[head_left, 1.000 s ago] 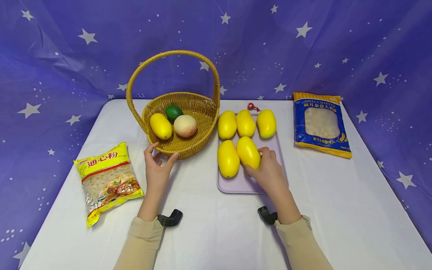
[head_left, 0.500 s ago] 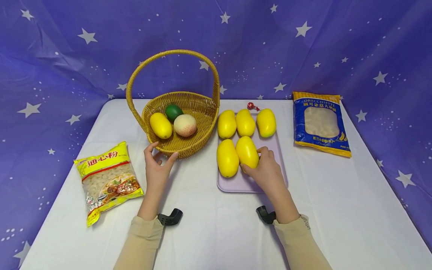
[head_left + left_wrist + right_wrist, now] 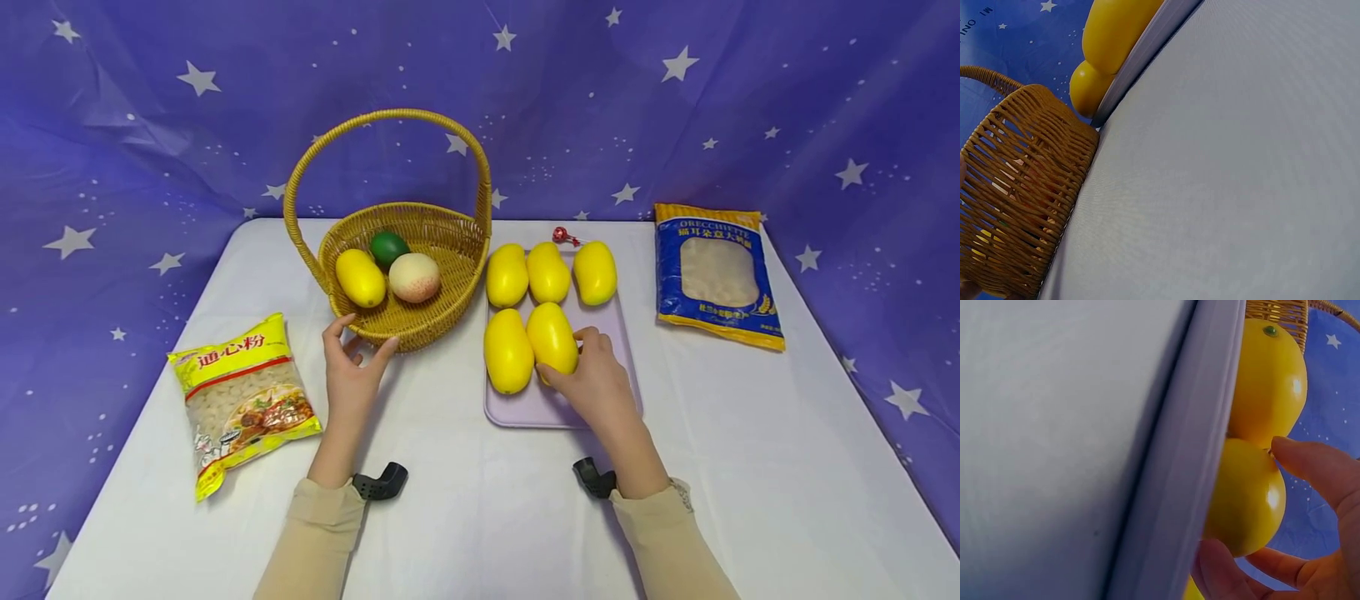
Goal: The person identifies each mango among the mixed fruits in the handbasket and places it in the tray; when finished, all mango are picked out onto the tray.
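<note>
At the near end of a wicker basket [image 3: 423, 335], my left hand [image 3: 352, 379] holds the rim, thumb and fingers spread along it. Inside the basket lie a yellow mango [image 3: 361, 278], a dark green egg-shaped fruit [image 3: 388, 248] and a pale, red-speckled peach-like fruit [image 3: 415, 277]. My right hand [image 3: 600, 383] grips a mango [image 3: 552, 337] in the front row on a lilac tray [image 3: 525, 414], thumb on one side and fingers on the other. Another mango [image 3: 508, 352] touches it on the left. In the right wrist view, the gripped mango [image 3: 1244, 500] sits behind the tray's edge.
Three more mangoes [image 3: 548, 272] line the tray's back part. A red-wrapped lollipop [image 3: 561, 235] lies behind the tray. One yellow pasta bag [image 3: 251, 400] lies at the left, and a blue orecchiette bag [image 3: 716, 275] at the back right. A starry purple cloth hangs behind the table.
The mango in my right hand has shifted very slightly, its lower end turning left toward its neighbour. My left hand stays at the basket's rim, and the other things have not moved.
</note>
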Action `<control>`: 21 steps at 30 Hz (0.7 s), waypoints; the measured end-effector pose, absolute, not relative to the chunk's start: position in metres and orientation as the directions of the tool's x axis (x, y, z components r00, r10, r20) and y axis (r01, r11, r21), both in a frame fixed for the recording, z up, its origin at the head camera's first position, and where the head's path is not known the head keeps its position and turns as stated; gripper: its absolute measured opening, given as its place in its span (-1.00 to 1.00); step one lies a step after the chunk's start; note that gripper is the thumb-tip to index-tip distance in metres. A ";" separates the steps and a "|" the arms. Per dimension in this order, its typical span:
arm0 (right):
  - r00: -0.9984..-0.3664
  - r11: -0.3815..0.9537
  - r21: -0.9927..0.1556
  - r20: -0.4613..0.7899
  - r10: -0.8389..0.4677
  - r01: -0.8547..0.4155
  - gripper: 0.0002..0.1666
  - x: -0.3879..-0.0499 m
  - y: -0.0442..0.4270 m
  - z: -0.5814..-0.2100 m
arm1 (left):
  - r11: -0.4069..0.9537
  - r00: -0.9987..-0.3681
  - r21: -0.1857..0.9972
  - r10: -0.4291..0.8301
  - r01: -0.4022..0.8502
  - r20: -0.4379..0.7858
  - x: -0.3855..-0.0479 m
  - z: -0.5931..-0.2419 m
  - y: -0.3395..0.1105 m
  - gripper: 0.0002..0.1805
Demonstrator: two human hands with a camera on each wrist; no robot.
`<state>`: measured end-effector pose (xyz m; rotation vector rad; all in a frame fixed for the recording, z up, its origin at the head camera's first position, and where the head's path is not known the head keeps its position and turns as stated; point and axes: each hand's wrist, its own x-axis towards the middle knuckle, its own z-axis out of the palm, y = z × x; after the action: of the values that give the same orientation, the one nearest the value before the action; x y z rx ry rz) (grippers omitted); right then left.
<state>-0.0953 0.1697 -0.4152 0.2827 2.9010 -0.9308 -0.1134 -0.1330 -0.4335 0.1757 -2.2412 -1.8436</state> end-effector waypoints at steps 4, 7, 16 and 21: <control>-0.984 0.812 -0.556 -0.116 0.138 0.180 -0.17 -0.094 0.171 -0.413 | 0.202 -0.967 0.978 -0.237 0.051 0.099 -0.113 -0.433 -0.133 -0.27; -0.987 0.828 -0.537 -0.094 0.133 0.163 -0.18 -0.093 0.172 -0.411 | 0.204 -0.967 0.978 -0.239 0.045 0.094 -0.113 -0.433 -0.133 -0.27; -0.993 0.847 -0.522 0.004 0.116 0.097 -0.18 -0.091 0.172 -0.398 | 0.206 -0.967 0.978 -0.240 0.041 0.091 -0.113 -0.434 -0.134 -0.26; -0.995 0.838 -0.543 0.054 0.089 0.046 -0.23 -0.093 0.169 -0.388 | 0.201 -0.967 0.979 -0.238 0.044 0.092 -0.113 -0.433 -0.134 -0.26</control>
<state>-0.0928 0.1691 -0.3877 0.1134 3.0860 -0.9092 -0.1127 -0.1336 -0.4334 0.1861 -2.2508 -1.8458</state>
